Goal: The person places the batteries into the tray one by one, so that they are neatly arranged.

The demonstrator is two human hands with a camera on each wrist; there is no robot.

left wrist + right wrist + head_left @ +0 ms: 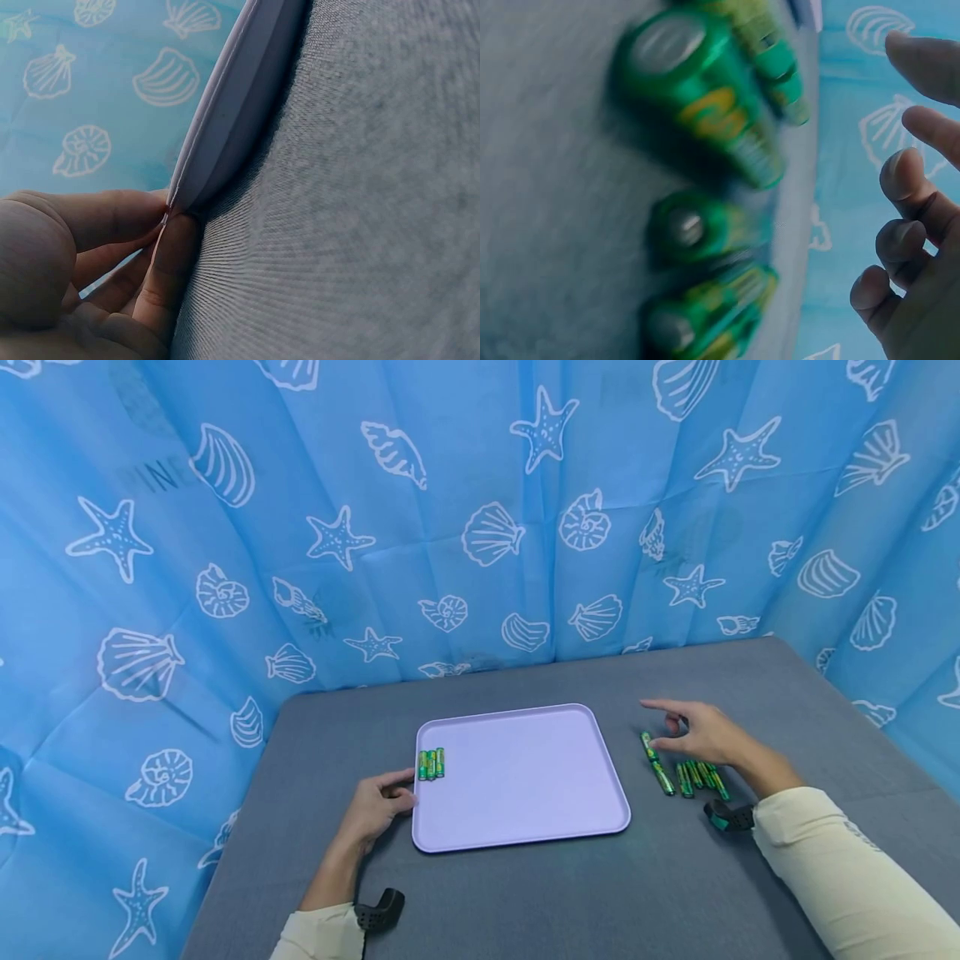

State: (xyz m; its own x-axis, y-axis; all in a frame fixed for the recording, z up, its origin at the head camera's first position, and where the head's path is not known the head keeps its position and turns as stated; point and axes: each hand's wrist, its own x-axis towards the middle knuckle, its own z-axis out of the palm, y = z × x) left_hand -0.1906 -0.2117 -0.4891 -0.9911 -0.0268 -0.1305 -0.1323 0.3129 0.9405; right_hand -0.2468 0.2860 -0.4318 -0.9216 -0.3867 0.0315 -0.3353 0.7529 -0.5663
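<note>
My left hand [377, 810] pinches the near-left edge of the lilac tray [525, 781], thumb against the rim and a finger tucked under its lip. I take this as a light hold to keep the tray from sliding on the grey tabletop [517, 902]. Inside, three batteries [431, 765] lie side by side, snug against the left wall and parallel to it; that closeness probably stops them rolling and leaves most of the tray's floor bare.

My right hand [705, 733] grasps nothing: the index finger reaches out, the thumb is spread below it and the other fingers bend loosely. It hovers by the loose cells on the tabletop, right of the tray. Two of them form a line [662, 778], roughly end to end, and the rest sit in a bunch [686, 782] just beside, too crowded for me to count. From the head view my thumb tip overlaps the farther cell of the line, but I cannot tell whether they touch.

Each wrapper is green with yellow marking; close up, the nearest cell [720, 112] shows a bold yellow figure, too blurred to read as a brand. On the blue seashell curtain [450, 468], faint letters show at upper left, "IN" among them.
</note>
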